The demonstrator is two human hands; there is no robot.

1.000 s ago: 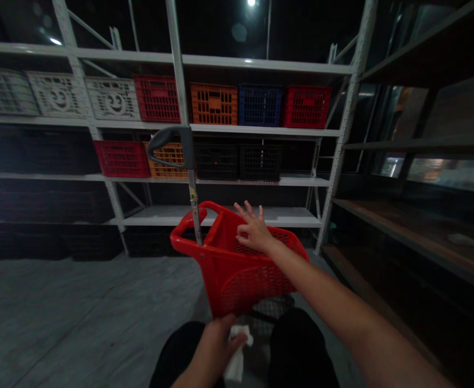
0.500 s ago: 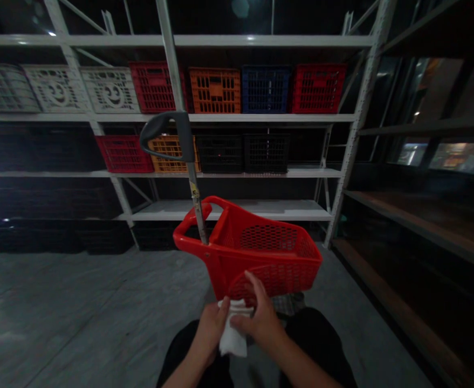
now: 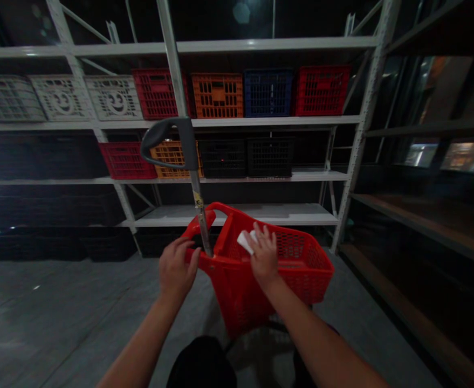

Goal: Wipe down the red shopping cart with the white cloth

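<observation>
A red plastic shopping basket cart stands right in front of me, with perforated sides and a moulded handle at its left end. My left hand is closed over that handle, its fingers on top and the thumb on the near side. In my right hand is a folded white cloth, held over the near rim at the basket's opening. Beside the handle a metal pole rises, with a grey loop grip partway up. My right hand hides part of the rim.
White metal shelving stands behind the cart. It holds crates, among them an orange crate, a blue crate and a red crate. Brown shelves line the right side. My knee is close below the cart.
My left hand has left the cloth and moved up-left onto the cart's handle. My right hand has risen with the cloth to the basket's rim. The cart is slightly tilted and shifted.
</observation>
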